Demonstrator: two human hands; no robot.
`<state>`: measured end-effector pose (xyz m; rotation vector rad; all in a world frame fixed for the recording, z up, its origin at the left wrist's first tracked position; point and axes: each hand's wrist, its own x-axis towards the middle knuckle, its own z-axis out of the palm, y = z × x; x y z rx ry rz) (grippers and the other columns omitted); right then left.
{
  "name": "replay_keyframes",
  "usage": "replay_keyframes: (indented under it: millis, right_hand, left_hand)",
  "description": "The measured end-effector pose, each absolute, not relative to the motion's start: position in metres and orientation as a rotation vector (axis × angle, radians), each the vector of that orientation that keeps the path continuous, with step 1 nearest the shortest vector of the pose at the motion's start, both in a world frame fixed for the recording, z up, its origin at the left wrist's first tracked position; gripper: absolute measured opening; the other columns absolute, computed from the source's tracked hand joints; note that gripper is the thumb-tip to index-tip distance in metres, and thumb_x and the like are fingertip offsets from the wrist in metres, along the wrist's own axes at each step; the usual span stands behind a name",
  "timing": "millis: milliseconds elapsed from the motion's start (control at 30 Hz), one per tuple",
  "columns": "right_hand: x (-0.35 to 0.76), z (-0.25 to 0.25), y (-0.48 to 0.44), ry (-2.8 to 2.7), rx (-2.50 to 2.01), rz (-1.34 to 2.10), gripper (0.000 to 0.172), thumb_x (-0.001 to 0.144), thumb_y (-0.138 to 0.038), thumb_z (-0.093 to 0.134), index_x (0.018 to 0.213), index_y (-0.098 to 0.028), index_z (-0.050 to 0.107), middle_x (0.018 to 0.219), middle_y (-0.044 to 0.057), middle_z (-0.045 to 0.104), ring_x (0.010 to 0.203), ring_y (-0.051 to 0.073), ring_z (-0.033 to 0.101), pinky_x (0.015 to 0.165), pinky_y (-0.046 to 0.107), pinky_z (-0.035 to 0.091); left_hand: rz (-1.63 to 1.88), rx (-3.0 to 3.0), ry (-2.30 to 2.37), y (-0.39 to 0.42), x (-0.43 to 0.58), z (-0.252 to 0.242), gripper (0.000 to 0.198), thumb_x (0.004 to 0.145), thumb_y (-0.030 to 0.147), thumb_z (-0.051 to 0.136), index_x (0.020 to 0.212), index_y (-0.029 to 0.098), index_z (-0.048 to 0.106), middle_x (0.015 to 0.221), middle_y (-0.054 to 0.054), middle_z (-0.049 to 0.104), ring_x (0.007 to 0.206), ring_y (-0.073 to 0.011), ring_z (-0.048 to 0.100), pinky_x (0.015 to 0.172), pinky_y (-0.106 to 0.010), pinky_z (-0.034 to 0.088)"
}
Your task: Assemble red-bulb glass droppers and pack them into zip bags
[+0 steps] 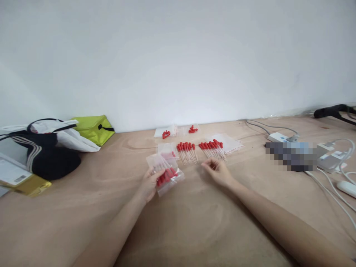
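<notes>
My left hand is closed on a clear zip bag. Several glass droppers with red rubber bulbs show through its plastic. My right hand rests low over the table, its fingers curled in toward the thumb; whether anything small is between them I cannot make out. Just beyond it lies a row of red-bulbed droppers, partly on a stack of flat clear bags. A second row of droppers lies to its left. Past the held bag is another clear bag.
Loose red bulbs and more red bulbs lie near the wall. At left are a black cap, a lime-green bag and a yellow box. A power strip and white cables occupy the right.
</notes>
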<state>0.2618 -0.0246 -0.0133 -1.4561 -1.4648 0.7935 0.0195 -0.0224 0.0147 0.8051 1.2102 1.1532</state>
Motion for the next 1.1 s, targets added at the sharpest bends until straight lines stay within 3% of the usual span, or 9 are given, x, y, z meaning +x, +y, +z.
replay_keyframes:
  millis: [133, 233, 333, 533, 733, 833, 933, 1100]
  right_hand:
    - [0.327, -0.011, 0.012, -1.199, -1.716, 0.435, 0.024, 0.071, -0.031, 0.049, 0.086, -0.014, 0.055, 0.096, 0.016, 0.055, 0.096, 0.03, 0.048, 0.084, 0.045, 0.034]
    - [0.366, -0.02, 0.033, -0.882, -2.066, 0.053, 0.045, 0.062, -0.034, 0.057, 0.101, -0.011, 0.054, 0.105, 0.02, 0.052, 0.102, 0.033, 0.045, 0.085, 0.047, 0.034]
    - [0.384, -0.033, 0.044, -0.791, -2.126, 0.092, 0.053, 0.059, -0.035, 0.06, 0.105, -0.01, 0.053, 0.094, 0.018, 0.058, 0.093, 0.032, 0.051, 0.079, 0.045, 0.038]
    - [0.386, -0.042, 0.05, -0.823, -2.032, 0.095, 0.037, 0.064, -0.028, 0.054, 0.096, -0.011, 0.06, 0.079, 0.011, 0.061, 0.078, 0.024, 0.056, 0.074, 0.037, 0.042]
    - [0.373, -0.025, 0.044, -0.943, -1.688, -0.183, 0.027, 0.076, -0.031, 0.044, 0.089, -0.012, 0.059, 0.082, 0.009, 0.06, 0.076, 0.018, 0.055, 0.073, 0.033, 0.043]
    - [0.351, -0.011, 0.033, -1.096, -1.516, -0.299, 0.02, 0.079, -0.031, 0.043, 0.08, -0.016, 0.056, 0.081, 0.009, 0.058, 0.082, 0.019, 0.054, 0.077, 0.034, 0.042]
    - [0.318, -0.002, 0.016, -1.178, -1.359, -0.071, 0.017, 0.079, -0.034, 0.043, 0.077, -0.018, 0.051, 0.077, 0.006, 0.058, 0.077, 0.017, 0.055, 0.074, 0.033, 0.044]
    - [0.27, -0.006, -0.008, -1.172, -1.122, 0.819, 0.026, 0.071, -0.044, 0.054, 0.081, -0.021, 0.047, 0.061, -0.002, 0.052, 0.049, 0.01, 0.051, 0.049, 0.024, 0.044]
  left_hand:
    - [1.248, 0.877, 1.419, 0.008, -0.027, 0.019, 0.029, 0.064, 0.015, 0.067, 0.091, 0.017, 0.058, 0.072, 0.0, 0.066, 0.057, -0.0121, 0.062, 0.053, -0.021, 0.05]
    - [1.178, 0.965, 1.534, 0.029, -0.053, 0.012, 0.032, 0.058, 0.02, 0.072, 0.086, 0.014, 0.06, 0.067, -0.002, 0.066, 0.053, -0.0133, 0.061, 0.049, -0.022, 0.049]
    - [1.165, 1.128, 1.631, 0.045, -0.062, 0.004, 0.03, 0.055, 0.022, 0.072, 0.081, 0.012, 0.062, 0.066, -0.002, 0.066, 0.055, -0.0146, 0.061, 0.051, -0.023, 0.048]
    - [1.265, 1.291, 1.896, 0.063, -0.061, -0.009, 0.037, 0.056, 0.02, 0.071, 0.091, 0.013, 0.061, 0.089, -0.008, 0.065, 0.089, -0.0221, 0.06, 0.079, -0.031, 0.046]
    - [1.232, 1.541, 2.048, 0.068, -0.065, -0.019, 0.035, 0.071, 0.027, 0.059, 0.103, 0.012, 0.057, 0.098, -0.011, 0.062, 0.089, -0.0199, 0.059, 0.082, -0.03, 0.044]
    - [1.271, 1.569, 2.139, 0.061, -0.064, -0.015, 0.033, 0.073, 0.03, 0.056, 0.102, 0.015, 0.057, 0.101, -0.011, 0.06, 0.098, -0.0238, 0.054, 0.088, -0.036, 0.04]
    - [1.448, 1.687, 2.288, 0.048, -0.058, -0.009, 0.033, 0.074, 0.033, 0.052, 0.101, 0.015, 0.056, 0.101, -0.012, 0.057, 0.105, -0.028, 0.047, 0.091, -0.042, 0.034]
    - [1.684, 2.165, 2.002, 0.013, -0.031, -0.001, 0.03, 0.079, 0.033, 0.047, 0.102, 0.014, 0.051, 0.104, -0.013, 0.054, 0.105, -0.0263, 0.045, 0.094, -0.044, 0.029]
